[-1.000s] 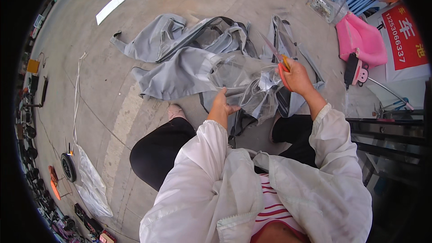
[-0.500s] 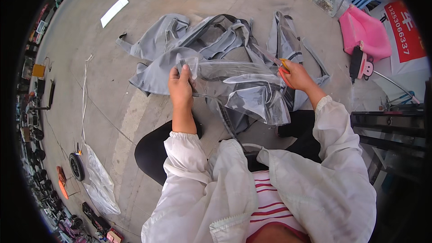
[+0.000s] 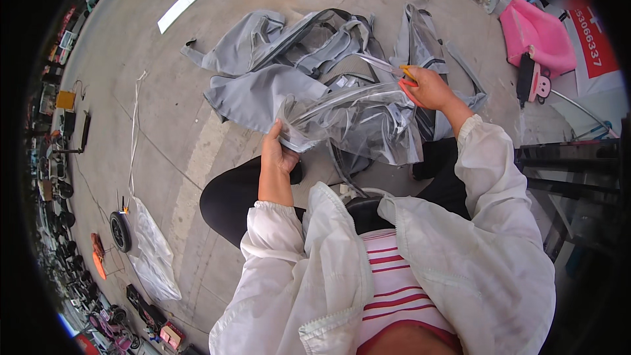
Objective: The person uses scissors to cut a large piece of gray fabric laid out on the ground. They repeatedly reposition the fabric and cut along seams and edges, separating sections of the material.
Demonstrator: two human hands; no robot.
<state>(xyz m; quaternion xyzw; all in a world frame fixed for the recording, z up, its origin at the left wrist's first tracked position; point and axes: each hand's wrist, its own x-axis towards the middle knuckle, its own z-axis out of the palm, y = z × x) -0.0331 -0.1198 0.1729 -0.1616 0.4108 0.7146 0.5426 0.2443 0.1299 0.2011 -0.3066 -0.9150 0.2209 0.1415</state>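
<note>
My right hand (image 3: 430, 89) grips scissors (image 3: 407, 85) with orange and yellow handles. Their blades stand apart and point to the left, over a heap of grey fabric (image 3: 256, 95) with dark trim. Clear plastic sheeting (image 3: 355, 115) joined to that cover is bunched up between my hands. Its left edge is pinched in my left hand (image 3: 279, 151), thumb on top; the other fingers are partly hidden. The rest of the cover lies crumpled on the ground ahead of my knees.
A pink container (image 3: 536, 36) and a red printed banner (image 3: 595, 46) are at the right, near a dark metal frame (image 3: 572, 161). On the left lie a white plastic sheet (image 3: 154, 253) and a small wheel (image 3: 119, 231). A white panel (image 3: 177, 11) rests farther off.
My left hand has moved down and slightly right with the plastic edge. The scissors have shifted up and left, and their blades now look wider apart.
</note>
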